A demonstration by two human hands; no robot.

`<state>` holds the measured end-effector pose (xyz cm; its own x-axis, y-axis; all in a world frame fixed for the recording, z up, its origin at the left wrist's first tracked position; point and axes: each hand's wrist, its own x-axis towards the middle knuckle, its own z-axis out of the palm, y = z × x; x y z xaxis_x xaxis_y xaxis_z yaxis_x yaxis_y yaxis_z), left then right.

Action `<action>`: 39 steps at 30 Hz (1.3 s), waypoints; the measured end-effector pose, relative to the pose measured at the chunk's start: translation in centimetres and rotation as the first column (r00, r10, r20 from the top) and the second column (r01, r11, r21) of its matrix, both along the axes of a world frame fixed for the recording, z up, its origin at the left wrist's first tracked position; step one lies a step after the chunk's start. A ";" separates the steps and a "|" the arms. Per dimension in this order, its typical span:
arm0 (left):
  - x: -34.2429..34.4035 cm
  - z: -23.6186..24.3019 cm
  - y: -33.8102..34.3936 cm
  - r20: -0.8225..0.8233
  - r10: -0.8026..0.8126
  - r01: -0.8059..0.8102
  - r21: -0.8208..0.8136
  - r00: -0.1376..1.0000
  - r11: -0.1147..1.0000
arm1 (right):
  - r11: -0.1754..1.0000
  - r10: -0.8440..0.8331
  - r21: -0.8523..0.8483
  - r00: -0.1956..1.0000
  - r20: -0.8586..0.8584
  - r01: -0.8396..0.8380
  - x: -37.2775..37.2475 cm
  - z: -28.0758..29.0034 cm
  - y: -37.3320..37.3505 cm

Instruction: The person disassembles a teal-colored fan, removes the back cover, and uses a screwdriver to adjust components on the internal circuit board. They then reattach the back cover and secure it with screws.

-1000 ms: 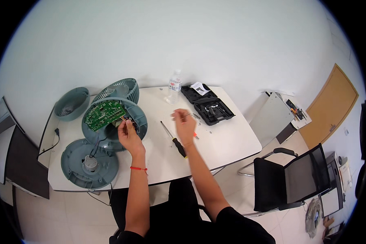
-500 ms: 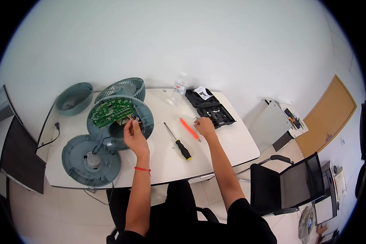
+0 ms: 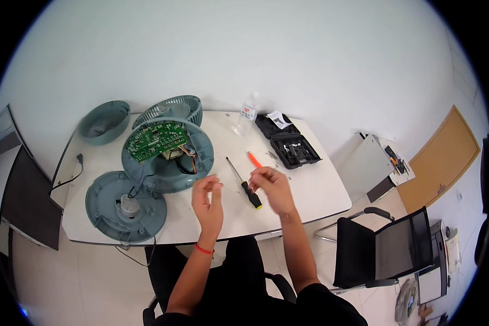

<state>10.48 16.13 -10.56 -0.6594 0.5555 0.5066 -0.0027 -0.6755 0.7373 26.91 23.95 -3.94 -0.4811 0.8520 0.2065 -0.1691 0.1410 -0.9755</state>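
My left hand (image 3: 207, 201), fingers curled, is below the green-grey round housing (image 3: 200, 152), separated from it. My right hand (image 3: 271, 190) is pinched beside the screwdriver with black-and-yellow handle (image 3: 254, 198), over an orange-handled tool (image 3: 254, 161). Whatever either hand holds is too small or hidden to make out. A green circuit board (image 3: 152, 142) with coloured wires rests on the housing. A round base with a motor (image 3: 108, 206) lies at the left, wired to it. Small metal bits (image 3: 274, 162) lie near the open black tool case (image 3: 293, 153).
Grilled housing (image 3: 185, 106) and a bowl-shaped shell (image 3: 95, 130) stand at the back left. A plastic bottle (image 3: 247, 114) stands by the case. The white table's edge (image 3: 320, 213) is near me. Right are a mesh chair (image 3: 396, 244) and side cabinet (image 3: 364, 163).
My left hand has left the board and wires and moved down and right. My right hand moved right to the small bits, then back leftward and lower, closer to my left.
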 end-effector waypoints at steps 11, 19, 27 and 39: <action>-1.3 0.3 -3.3 -0.184 -0.498 0.506 -0.004 0.847 0.862 | 0.955 0.229 -0.155 0.961 -0.151 -0.252 -1.6 -1.2 -5.7; -1.4 -1.0 -3.0 0.093 -0.664 0.668 -0.019 0.742 0.744 | 0.999 -0.046 -0.001 0.998 -0.031 0.046 -1.9 -2.4 -5.8; -1.4 0.0 -3.7 0.263 -0.723 0.715 0.145 0.638 0.684 | 0.536 -0.795 0.801 0.476 0.375 0.265 -0.6 -9.0 -1.4; -2.5 4.4 -6.2 0.087 -0.704 0.684 0.179 0.705 0.707 | 0.503 -0.796 0.765 0.560 0.230 0.401 -0.3 -8.3 -2.3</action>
